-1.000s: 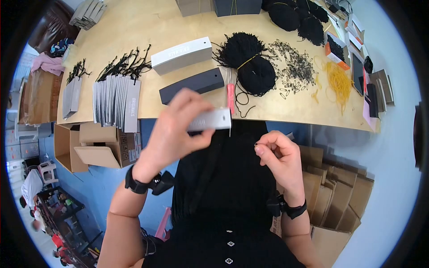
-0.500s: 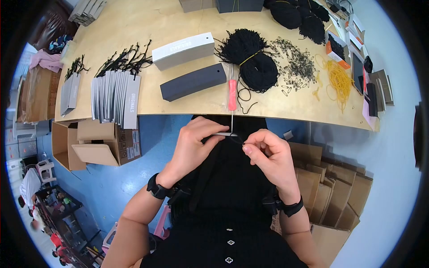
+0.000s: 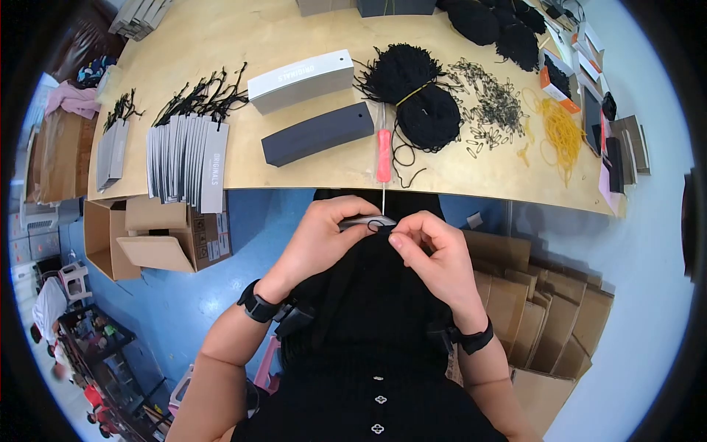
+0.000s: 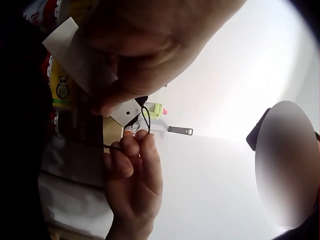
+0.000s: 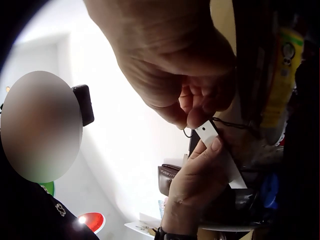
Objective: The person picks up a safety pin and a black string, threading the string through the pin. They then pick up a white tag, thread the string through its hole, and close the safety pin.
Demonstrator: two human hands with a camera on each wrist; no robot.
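Observation:
My left hand [image 3: 322, 234] pinches a pale card tag [image 3: 355, 222] just below the table's front edge; the left wrist view shows the tag [image 4: 126, 113] with a hole near its end. Thumb and fingertips of my right hand [image 3: 436, 258] pinch a black cord [image 4: 146, 114], whose loop stands beside the holed end. In the right wrist view the tag [image 5: 206, 131] lies close under the right fingertips. A pink-handled hook tool [image 3: 384, 156] sits on the table, its metal shaft reaching over the edge toward the tag. Whether the cord passes through the hole I cannot tell.
On the table [image 3: 309, 177] are corded tags [image 3: 184, 162], a white tag stack [image 3: 302, 81], a dark stack [image 3: 318, 134], a black cord bundle [image 3: 427, 110], loose pins [image 3: 490, 110] and yellow bands [image 3: 557, 140]. Cardboard boxes [image 3: 158, 236] stand below.
The left hand has lowered the tag from over the table edge and turned it edge-on. My right hand has moved left with the cord, up to the tag's end.

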